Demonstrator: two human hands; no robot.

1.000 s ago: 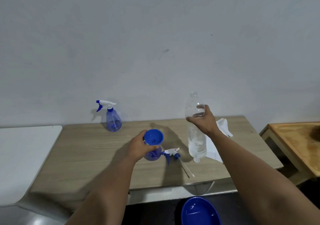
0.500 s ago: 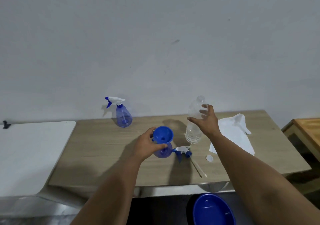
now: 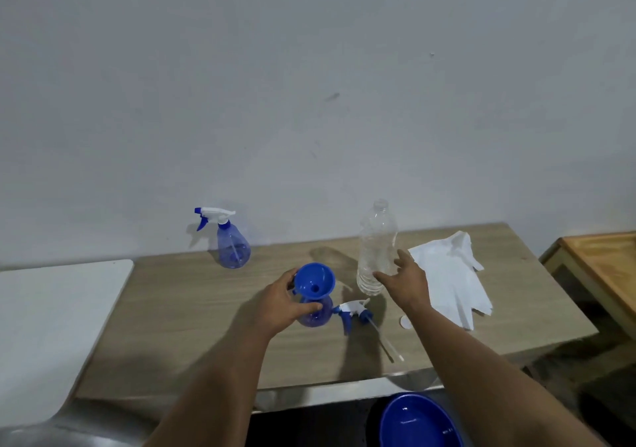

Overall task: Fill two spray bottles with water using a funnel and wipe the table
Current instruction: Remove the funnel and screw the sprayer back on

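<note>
Steadying the open spray bottle (image 3: pixel 315 312) and funnel (image 3: pixel 315 280) at frame centre, the left hand (image 3: pixel 284 303) grips it; the right hand (image 3: pixel 404 279), fingers spread, sits beside the upright water bottle (image 3: pixel 377 250) on the surface (image 3: pixel 206 326).

Two hands in play: the left hand (image 3: pixel 285 303) at centre frame, the right hand (image 3: pixel 407 279) just right of it. Two blue spray bottles: one capped spray bottle (image 3: pixel 231 245) upper left of centre, one open spray bottle (image 3: pixel 315 314) at centre. One blue funnel (image 3: pixel 315 280) on top of it. One loose spray head (image 3: pixel 354 312) at centre. One clear water bottle (image 3: pixel 377 250), one white cap (image 3: pixel 405 322), one white cloth (image 3: pixel 451 276) to the right. One blue basin (image 3: pixel 418 422) at the bottom edge. Three tables: wood table (image 3: pixel 192 326), white table (image 3: pixel 51 326), orange table (image 3: pixel 605 260).
</note>
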